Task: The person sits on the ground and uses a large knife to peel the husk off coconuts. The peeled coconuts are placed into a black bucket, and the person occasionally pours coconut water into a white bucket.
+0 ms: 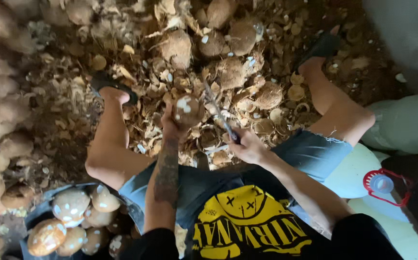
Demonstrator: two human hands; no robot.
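Left hand (170, 126) cupped around a shelled coconut (187, 110), right hand (248, 146) fisted on a knife (218, 112).

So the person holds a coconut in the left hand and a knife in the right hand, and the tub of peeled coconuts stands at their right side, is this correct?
Not quite. The head view shows the tub at their left side, not the right. The rest holds: the left hand holds the coconut and the right hand holds the knife.
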